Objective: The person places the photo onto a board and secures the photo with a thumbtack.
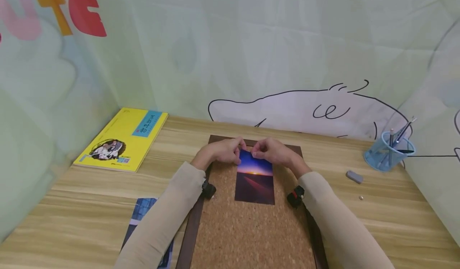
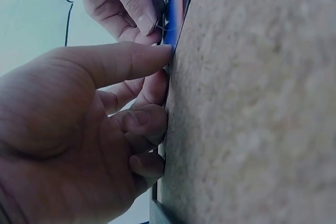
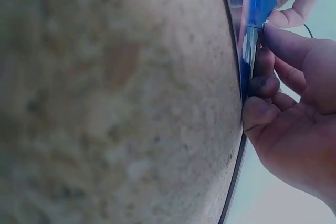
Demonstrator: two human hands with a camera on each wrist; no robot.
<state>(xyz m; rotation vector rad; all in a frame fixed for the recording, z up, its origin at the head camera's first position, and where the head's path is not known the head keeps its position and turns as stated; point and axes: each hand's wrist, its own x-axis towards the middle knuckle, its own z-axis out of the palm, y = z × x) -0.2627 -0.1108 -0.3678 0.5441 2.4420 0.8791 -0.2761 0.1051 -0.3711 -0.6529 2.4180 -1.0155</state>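
Observation:
A sunset photo (image 1: 254, 181) with a purple-blue sky lies on the upper part of a brown-framed corkboard (image 1: 251, 233). My left hand (image 1: 226, 151) holds the photo at its upper left, its thumb (image 2: 136, 61) right at the edge and the other fingers curled against the board. At the photo's top edge, my right hand (image 1: 273, 151) pinches a thumbtack between thumb and index finger. The thin pin (image 3: 254, 27) of this tack points at the photo's surface; its head is mostly hidden by the fingertips.
Partly under the left sleeve lies another bluish photo (image 1: 141, 209). A yellow book (image 1: 118, 141) is at the back left. To the right are a grey eraser (image 1: 354, 177), a small shiny round piece (image 1: 361, 197) and a blue mesh pen holder (image 1: 381, 157). Printed fabric walls enclose the table.

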